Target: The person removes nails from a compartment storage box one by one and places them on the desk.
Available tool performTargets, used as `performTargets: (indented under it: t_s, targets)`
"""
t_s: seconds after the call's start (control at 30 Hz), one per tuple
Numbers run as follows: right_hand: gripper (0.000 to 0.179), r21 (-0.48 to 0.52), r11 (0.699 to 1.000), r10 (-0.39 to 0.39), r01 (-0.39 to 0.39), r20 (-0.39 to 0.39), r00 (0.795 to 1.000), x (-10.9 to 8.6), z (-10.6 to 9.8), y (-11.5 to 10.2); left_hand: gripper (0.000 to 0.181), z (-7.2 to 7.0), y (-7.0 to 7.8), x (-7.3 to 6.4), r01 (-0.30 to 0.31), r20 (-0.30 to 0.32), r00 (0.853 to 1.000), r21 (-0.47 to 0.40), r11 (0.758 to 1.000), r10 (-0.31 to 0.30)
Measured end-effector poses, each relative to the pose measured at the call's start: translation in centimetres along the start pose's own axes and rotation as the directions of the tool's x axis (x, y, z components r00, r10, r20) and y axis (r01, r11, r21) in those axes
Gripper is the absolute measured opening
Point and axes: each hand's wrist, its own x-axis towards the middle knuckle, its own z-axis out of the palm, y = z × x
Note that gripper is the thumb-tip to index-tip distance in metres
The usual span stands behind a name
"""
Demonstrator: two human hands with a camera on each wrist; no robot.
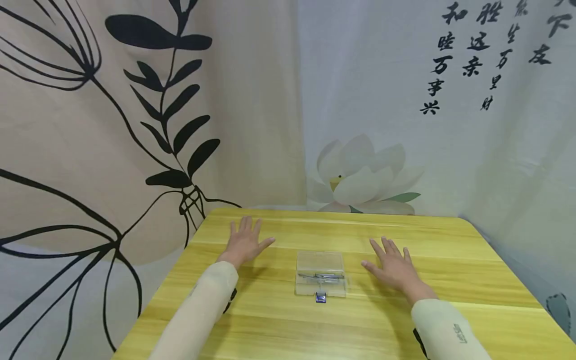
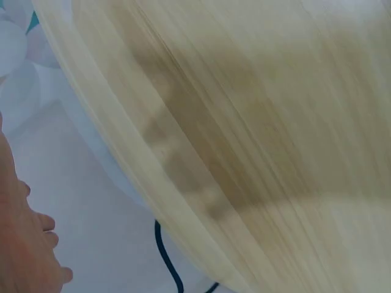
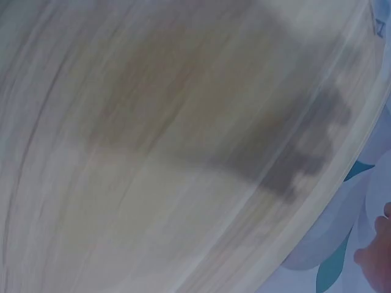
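Observation:
In the head view a small clear plastic box point(image 1: 320, 262) lies on the wooden table, between my two hands. Several thin metal rods point(image 1: 328, 276) lie across its near half. Right at its front edge is a little blue-purple piece point(image 1: 321, 298) with a shiny surface. My left hand point(image 1: 244, 243), to the left of the box, has its fingers straight and spread and holds nothing. On the other side my right hand point(image 1: 395, 267) is spread in the same way, nothing in it. The wrist views catch only part of each hand, the left point(image 2: 27, 238) and the right point(image 3: 380, 253).
The yellow wood-grain table point(image 1: 270, 330) has rounded far corners. Right behind its far edge hangs a curtain point(image 1: 261, 100) printed with dark plants, a lotus and writing. Shadows of the hands fall on the tabletop.

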Motion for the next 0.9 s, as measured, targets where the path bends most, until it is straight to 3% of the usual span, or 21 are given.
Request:
performTargets:
  t_s: [0.3, 0.53, 0.9]
  targets:
    - [0.076, 0.084, 0.995, -0.05, 0.049, 0.012, 0.999, 0.3, 0.8, -1.6, 0.084, -0.3, 1.0, 0.3, -0.017, -0.003, 1.0, -0.052, 0.999, 0.017]
    - [0.077, 0.134, 0.988, -0.081, 0.077, 0.028, 0.996, 0.6, 1.0, -2.1, 0.083, -0.3, 1.9, 0.8, -0.029, 0.004, 1.0, -0.141, 0.99, 0.03]
    - [0.08, 0.225, 0.974, -0.037, 0.02, 0.072, 0.997, 0.5, 1.3, -2.8, 0.08, -0.9, 4.7, 1.2, -0.076, -0.001, 0.997, -0.257, 0.963, 0.079]
